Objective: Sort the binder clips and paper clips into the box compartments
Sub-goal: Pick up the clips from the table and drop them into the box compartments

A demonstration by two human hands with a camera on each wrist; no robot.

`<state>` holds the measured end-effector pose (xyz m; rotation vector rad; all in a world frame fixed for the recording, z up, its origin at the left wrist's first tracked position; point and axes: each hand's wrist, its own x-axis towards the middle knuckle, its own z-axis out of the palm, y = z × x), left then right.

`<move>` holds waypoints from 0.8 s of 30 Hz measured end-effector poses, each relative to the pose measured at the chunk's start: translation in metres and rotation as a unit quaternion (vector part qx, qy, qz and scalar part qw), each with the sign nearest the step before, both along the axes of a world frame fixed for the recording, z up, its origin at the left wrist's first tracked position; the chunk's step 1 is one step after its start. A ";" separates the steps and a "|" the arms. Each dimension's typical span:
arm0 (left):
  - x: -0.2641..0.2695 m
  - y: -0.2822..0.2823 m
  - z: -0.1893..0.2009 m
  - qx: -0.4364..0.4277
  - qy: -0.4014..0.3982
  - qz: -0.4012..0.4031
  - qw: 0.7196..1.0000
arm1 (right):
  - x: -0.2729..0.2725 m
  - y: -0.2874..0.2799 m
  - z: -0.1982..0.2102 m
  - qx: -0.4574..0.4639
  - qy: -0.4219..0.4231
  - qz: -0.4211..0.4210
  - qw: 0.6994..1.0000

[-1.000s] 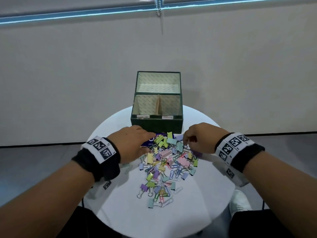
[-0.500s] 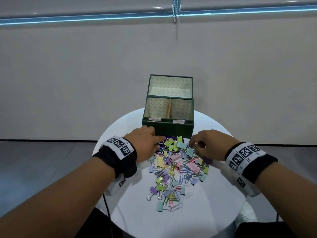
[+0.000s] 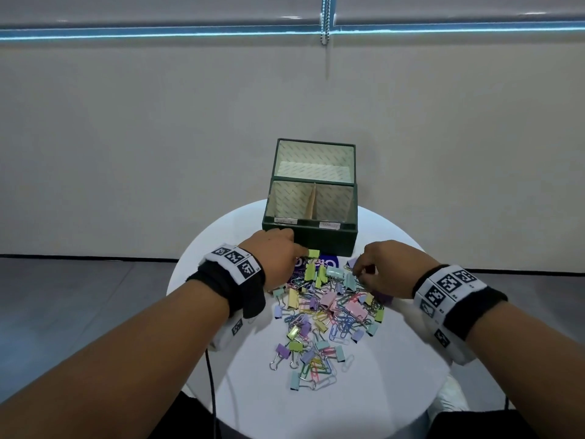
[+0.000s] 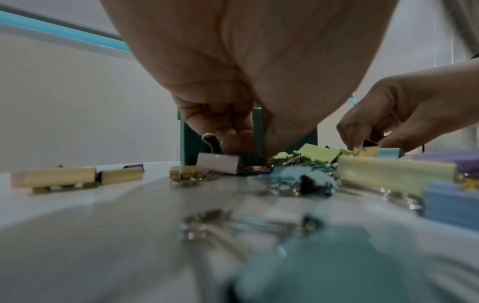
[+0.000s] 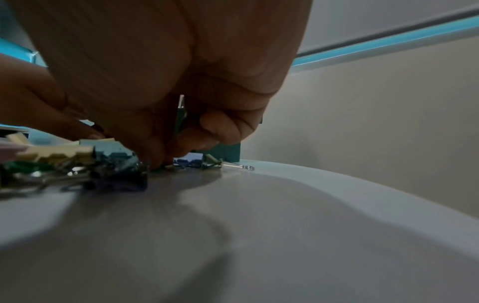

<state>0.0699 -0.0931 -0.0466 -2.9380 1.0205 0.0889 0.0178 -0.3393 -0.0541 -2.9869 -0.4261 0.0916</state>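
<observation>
The binder clips and paper clips (image 3: 326, 315) lie in one mixed pastel heap on the round white worktop (image 3: 395, 375), spreading from just in front of the green box (image 3: 311, 239) down toward me. The box stands at the far edge — a rear compartment and two front ones split by a divider, all three showing only their lining. My left hand (image 3: 278, 258) is down at the heap's far left corner, fingers curled, pinching the wire handle of a pale pink binder clip (image 4: 219, 165) that sits on the worktop. My right hand (image 3: 386, 267) reaches into the heap's far right side — fingertips bunched together on the clips; which piece they grip I cannot tell. A blue printed card (image 3: 319, 264) lies under the heap beside the box.
</observation>
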 end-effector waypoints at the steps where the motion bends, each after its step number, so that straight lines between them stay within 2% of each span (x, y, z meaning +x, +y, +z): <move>1: 0.000 0.001 0.000 -0.010 0.006 0.004 1.000 | 0.000 0.000 -0.001 0.003 0.000 -0.001 1.000; 7: 0.003 0.003 0.001 -0.052 0.008 0.041 0.998 | 0.001 0.001 -0.002 0.022 0.034 -0.021 0.999; 15: -0.003 0.001 0.007 0.011 0.028 0.078 0.997 | 0.001 -0.002 -0.001 0.024 0.020 -0.024 0.999; 20: 0.001 0.004 0.008 0.012 -0.032 0.125 0.992 | 0.000 -0.003 0.001 0.018 0.009 -0.023 1.000; 24: 0.003 0.006 0.005 0.036 -0.027 0.147 0.988 | 0.000 0.000 -0.002 0.023 0.031 -0.016 0.999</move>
